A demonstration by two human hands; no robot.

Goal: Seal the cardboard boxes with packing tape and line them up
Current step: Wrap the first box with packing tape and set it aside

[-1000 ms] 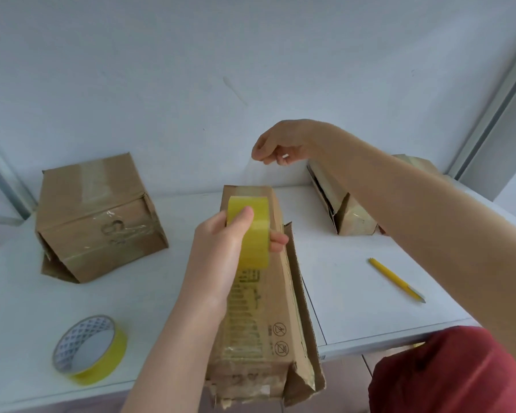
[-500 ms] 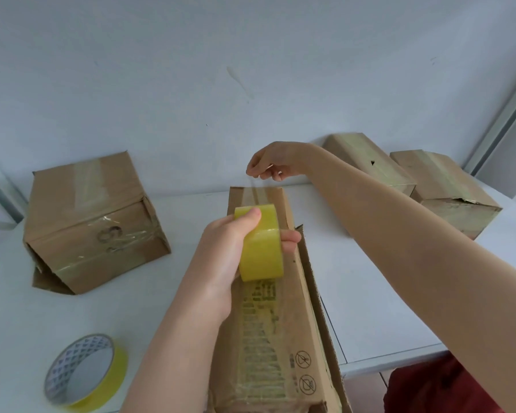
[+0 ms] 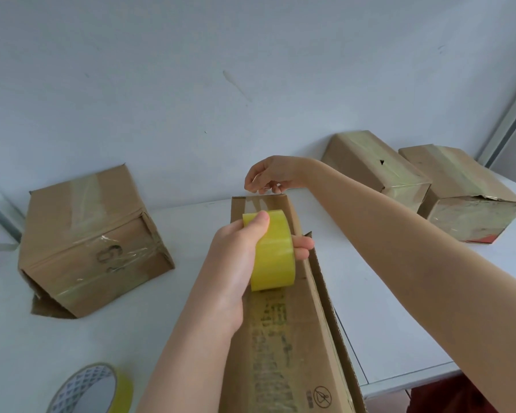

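Left hand [image 3: 236,257]: fingers curled round my yellow tape roll [image 3: 273,254], over the long box [image 3: 283,338] at 6 o'clock. Right hand [image 3: 270,174]: pinching the tape end [image 3: 252,204] at that box's far edge (12 o'clock). Taped box [image 3: 84,234], 9 o'clock. Inner box [image 3: 373,162] and outer box [image 3: 459,186], side by side, 2 o'clock. Spare roll [image 3: 96,389], 7 o'clock.

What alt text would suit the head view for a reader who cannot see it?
The left hand holds a yellow tape roll over a long cardboard box while the right hand pinches the tape's free end at the box's far edge. One taped box sits left, two boxes far right, and a second roll lies front-left on the white table.
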